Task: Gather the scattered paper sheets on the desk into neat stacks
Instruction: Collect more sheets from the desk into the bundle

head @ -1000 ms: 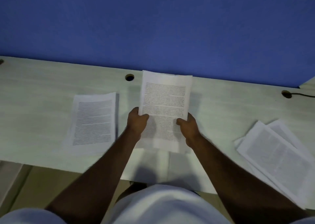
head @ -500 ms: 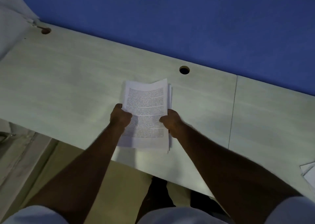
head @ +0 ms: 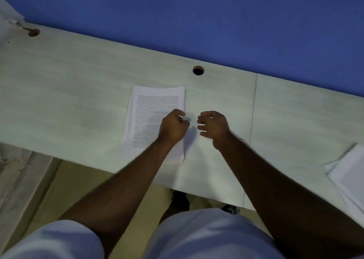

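Observation:
A stack of printed paper sheets [head: 149,111] lies flat on the pale wooden desk [head: 78,91], roughly squared up, near the front edge. My left hand [head: 173,126] hovers over the stack's right lower part with its fingers loosely curled and nothing in them. My right hand [head: 213,126] is just right of the stack, above bare desk, fingers relaxed and slightly bent, holding nothing. More loose white sheets [head: 348,170] lie overlapped at the desk's far right edge of view, partly cut off.
A blue wall runs behind the desk. A round cable hole [head: 198,70] sits just beyond the stack and another hole [head: 33,32] is at the far left. A seam [head: 253,111] splits the desktop right of my hands.
Both hands held a bundle of sheets upright, carried it left onto the other pile, and have now let go. The stack lies flat and both hands have drawn off to the right.

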